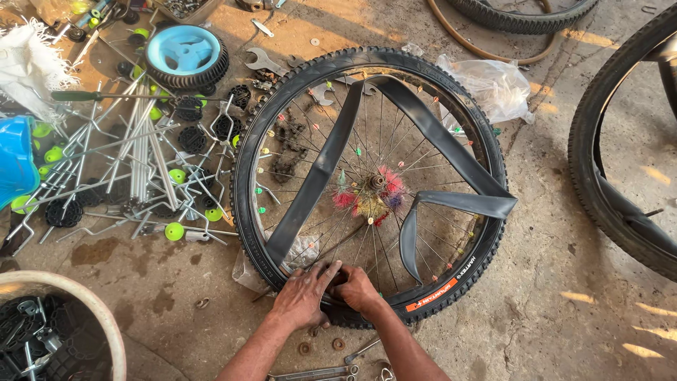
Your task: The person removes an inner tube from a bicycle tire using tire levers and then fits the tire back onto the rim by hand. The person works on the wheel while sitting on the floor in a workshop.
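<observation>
A spoked bicycle wheel with a black knobby tyre lies flat on the concrete floor. A limp black inner tube is draped across the spokes, folded at the right. A colourful brush ring sits at the hub. My left hand presses on the near part of the rim and tyre, fingers spread over the tube's end. My right hand grips the tyre edge beside it, fingers curled over it.
Metal rods, black cogs and green caps lie at the left, with a small blue-hubbed wheel. A white tub stands at the bottom left. A second tyre lies at the right. Wrenches lie near my arms. A plastic bag lies beyond the wheel.
</observation>
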Action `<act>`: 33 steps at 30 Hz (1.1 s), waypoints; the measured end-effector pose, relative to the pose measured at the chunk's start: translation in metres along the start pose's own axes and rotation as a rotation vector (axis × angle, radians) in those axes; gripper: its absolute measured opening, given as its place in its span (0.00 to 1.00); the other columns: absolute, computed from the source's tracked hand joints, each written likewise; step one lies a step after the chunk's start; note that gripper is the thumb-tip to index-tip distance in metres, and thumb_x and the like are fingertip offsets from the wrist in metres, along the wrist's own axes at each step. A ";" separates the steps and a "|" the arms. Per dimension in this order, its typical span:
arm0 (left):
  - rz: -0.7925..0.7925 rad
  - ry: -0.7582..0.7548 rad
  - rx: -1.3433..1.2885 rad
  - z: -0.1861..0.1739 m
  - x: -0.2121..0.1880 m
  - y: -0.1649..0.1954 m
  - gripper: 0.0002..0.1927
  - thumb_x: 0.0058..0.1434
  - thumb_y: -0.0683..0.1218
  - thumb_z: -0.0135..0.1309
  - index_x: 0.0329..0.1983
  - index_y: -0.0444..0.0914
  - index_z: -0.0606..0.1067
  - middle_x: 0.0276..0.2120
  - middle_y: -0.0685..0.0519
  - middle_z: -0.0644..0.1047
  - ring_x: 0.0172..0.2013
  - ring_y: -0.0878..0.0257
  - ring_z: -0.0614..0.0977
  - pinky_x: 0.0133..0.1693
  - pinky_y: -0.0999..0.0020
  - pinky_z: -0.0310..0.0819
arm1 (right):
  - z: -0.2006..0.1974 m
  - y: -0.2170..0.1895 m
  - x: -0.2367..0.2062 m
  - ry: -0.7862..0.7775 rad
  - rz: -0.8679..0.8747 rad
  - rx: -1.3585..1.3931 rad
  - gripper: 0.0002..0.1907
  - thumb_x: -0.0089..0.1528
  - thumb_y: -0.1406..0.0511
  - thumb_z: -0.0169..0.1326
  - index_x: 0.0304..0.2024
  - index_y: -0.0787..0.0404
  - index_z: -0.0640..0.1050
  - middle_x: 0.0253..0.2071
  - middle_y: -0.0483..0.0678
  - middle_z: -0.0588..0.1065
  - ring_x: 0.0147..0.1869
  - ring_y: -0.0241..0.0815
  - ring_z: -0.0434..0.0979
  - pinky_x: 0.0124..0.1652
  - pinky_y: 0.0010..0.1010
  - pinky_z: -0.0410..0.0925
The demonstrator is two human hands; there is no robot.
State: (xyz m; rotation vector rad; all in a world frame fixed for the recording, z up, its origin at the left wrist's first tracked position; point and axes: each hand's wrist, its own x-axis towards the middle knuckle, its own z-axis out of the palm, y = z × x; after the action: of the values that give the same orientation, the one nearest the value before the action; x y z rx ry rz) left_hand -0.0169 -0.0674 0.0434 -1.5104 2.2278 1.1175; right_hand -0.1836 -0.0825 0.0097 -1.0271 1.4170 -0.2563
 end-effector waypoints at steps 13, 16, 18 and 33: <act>0.002 0.006 0.035 0.002 0.002 0.001 0.79 0.34 0.61 0.79 0.78 0.57 0.33 0.75 0.47 0.52 0.71 0.52 0.62 0.73 0.52 0.44 | 0.003 0.002 0.002 0.046 -0.070 -0.128 0.18 0.54 0.68 0.64 0.47 0.66 0.80 0.42 0.52 0.82 0.46 0.45 0.82 0.51 0.36 0.73; -0.004 -0.003 0.027 0.001 0.002 0.002 0.79 0.34 0.62 0.79 0.78 0.58 0.32 0.75 0.47 0.52 0.70 0.52 0.62 0.73 0.51 0.44 | 0.001 0.000 0.001 -0.016 0.040 -0.051 0.18 0.53 0.70 0.63 0.47 0.64 0.80 0.41 0.51 0.83 0.45 0.45 0.82 0.50 0.36 0.74; 0.003 0.005 0.031 0.001 0.002 0.003 0.80 0.34 0.62 0.80 0.77 0.58 0.32 0.75 0.47 0.52 0.70 0.52 0.62 0.72 0.51 0.44 | 0.001 -0.001 0.001 -0.025 0.098 -0.054 0.18 0.53 0.71 0.62 0.48 0.63 0.80 0.41 0.51 0.82 0.45 0.44 0.82 0.50 0.35 0.75; 0.011 0.000 0.034 0.002 0.003 0.002 0.81 0.34 0.62 0.79 0.78 0.58 0.31 0.75 0.46 0.51 0.71 0.51 0.62 0.72 0.50 0.45 | -0.008 -0.007 -0.004 -0.078 0.126 -0.128 0.15 0.64 0.61 0.52 0.53 0.58 0.77 0.43 0.51 0.82 0.39 0.46 0.76 0.44 0.44 0.71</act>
State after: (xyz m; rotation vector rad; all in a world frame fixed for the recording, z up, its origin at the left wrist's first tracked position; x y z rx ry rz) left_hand -0.0206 -0.0682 0.0413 -1.4864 2.2460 1.0767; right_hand -0.1883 -0.0867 0.0186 -1.0359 1.4349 -0.0326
